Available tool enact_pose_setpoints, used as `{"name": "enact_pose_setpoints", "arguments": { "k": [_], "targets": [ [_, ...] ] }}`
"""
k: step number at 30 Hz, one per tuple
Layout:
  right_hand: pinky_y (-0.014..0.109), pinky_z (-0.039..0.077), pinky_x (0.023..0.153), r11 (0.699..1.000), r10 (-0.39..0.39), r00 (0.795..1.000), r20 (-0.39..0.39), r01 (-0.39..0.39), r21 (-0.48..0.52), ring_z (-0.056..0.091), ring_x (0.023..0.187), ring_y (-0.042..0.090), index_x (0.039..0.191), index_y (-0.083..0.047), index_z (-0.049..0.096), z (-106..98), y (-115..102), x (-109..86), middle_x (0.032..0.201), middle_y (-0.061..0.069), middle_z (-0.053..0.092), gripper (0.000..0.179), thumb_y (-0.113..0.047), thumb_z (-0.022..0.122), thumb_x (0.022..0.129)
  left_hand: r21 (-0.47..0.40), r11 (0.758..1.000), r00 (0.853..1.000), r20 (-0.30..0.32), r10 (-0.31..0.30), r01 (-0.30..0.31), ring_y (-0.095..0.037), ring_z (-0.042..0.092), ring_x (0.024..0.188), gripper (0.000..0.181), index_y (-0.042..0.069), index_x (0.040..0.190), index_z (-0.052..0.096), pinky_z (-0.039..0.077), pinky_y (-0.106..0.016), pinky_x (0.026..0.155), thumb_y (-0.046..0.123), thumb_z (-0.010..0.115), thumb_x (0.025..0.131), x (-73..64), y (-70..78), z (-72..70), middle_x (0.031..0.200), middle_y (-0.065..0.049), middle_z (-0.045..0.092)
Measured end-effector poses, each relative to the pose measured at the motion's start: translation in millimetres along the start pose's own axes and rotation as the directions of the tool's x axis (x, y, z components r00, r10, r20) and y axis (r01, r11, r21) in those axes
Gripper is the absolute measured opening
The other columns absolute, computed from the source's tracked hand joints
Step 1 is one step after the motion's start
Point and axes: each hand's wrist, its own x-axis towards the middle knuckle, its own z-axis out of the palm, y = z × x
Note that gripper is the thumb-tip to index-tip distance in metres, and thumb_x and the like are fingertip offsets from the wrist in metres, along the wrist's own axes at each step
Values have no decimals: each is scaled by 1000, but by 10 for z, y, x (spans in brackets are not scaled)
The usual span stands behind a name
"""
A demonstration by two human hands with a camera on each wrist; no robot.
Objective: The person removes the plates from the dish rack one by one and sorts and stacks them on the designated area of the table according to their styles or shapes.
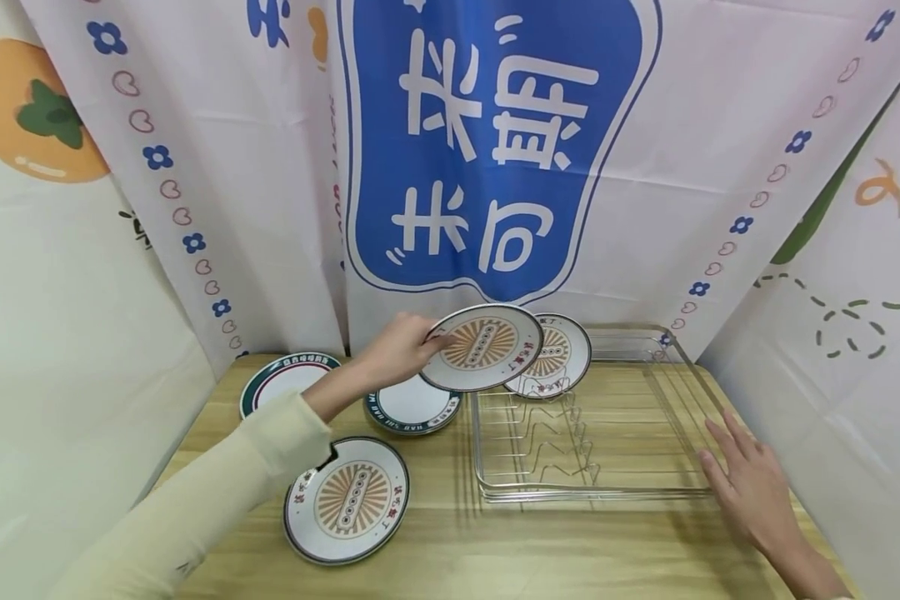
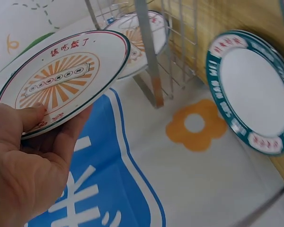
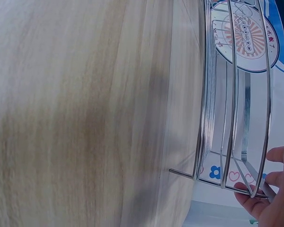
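My left hand pinches the edge of a white plate, thumb on its face and fingers beneath. The plate has a dark rim, an orange sunburst and red characters; it is tilted above the left side of a wire dish rack. Behind it, a matching plate leans upright in the rack's slots, partly covered in the head view. At the rack's right end, my right hand holds the rim, with fingertips around the metal in the right wrist view.
Another sunburst plate lies on the wooden table at front left. Green-rimmed plates sit left of the rack, with another farther left, partly behind the left arm. A printed cloth hangs close behind the rack.
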Motion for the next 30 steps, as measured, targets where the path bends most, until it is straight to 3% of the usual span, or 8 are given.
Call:
{"name": "enact_pose_setpoints", "arguments": {
  "k": [6,11,16,21,25,27,30],
  "targets": [
    [64,34,95,1000,-4,1000,-5,4,1,51,117,61,140,8,57,5,-18,11,154,37,44,43,-20,56,108,-4,998,998,-19,-61,61,-10,63,61,17,2,105,79,50,-26,55,16,70,103,-405,-120,-219,81,-6,77],
    [63,34,95,1000,-9,1000,-5,9,1,51,118,61,140,8,57,8,-23,17,154,38,44,43,-20,57,107,-60,977,978,52,-203,206,-9,45,52,25,3,88,73,38,-25,48,19,67,106,-736,-203,-405,63,0,60],
    [63,34,96,1000,-1,1000,-1,1,1,50,118,61,139,9,57,10,-19,9,154,37,44,43,-20,56,107,-26,953,950,94,-298,301,-10,47,52,32,7,78,66,38,-24,48,24,67,106,-1000,-272,-529,60,3,55],
    [63,34,95,1000,-1,1000,6,1,-2,50,119,62,140,8,57,10,-19,4,155,37,43,43,-20,55,108,10,944,940,96,-328,329,-11,52,57,23,7,86,69,43,-26,55,23,71,103,-1279,-410,-543,63,5,59],
    [62,35,95,1000,-9,1000,-1,9,-8,51,120,61,140,8,58,14,-25,3,154,37,45,43,-21,56,108,-24,922,913,146,-380,387,-10,50,57,20,7,90,69,42,-26,53,23,72,102,-1503,-524,-523,65,5,59],
    [62,35,95,1000,-12,1000,-3,12,-11,51,120,61,140,8,58,17,-20,0,153,37,45,43,-21,56,108,-37,898,888,173,-427,439,-9,47,54,23,8,86,68,39,-25,49,24,73,101,-1595,-577,-516,63,4,58],
    [63,34,95,1000,-9,1000,-3,9,-9,50,120,61,141,8,57,11,-13,-6,154,37,44,43,-21,55,108,-42,874,863,189,-468,483,-10,48,54,25,8,82,65,39,-25,49,24,74,100,-1708,-658,-499,63,3,58]
  ]
}}
